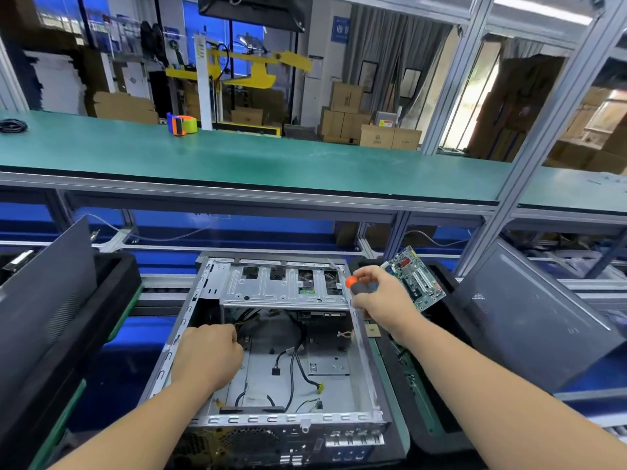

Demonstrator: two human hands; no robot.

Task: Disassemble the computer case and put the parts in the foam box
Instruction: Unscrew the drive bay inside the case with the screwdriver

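Right hand [376, 293] first: its fingers are curled tight around a screwdriver with an orange and grey handle [356, 285], held up just above the right wall of the open silver metal computer case [281, 337]. I cannot see the tip of the tool, because the hand hides it.

My left hand [208, 354] is down inside the case, near the left wall. Its fingers are bent in toward a bunch of black cables [258, 320], and they seem to pinch something there, but I cannot tell for sure what.

The case lies flat on the counter with its side off. The silver drive cage [285, 283] is still fixed at the far end, and loose black wires [298, 364] lie on the bare floor of the case.

A green circuit board [415, 279] is already out. It leans in the black foam box [437, 422] just to the right of the case.

I think the step now is pulling out the cables and undoing what is left inside. Next I would need to find the screw heads on the cage, set the tool tip square in one, and keep the wires out of the way.
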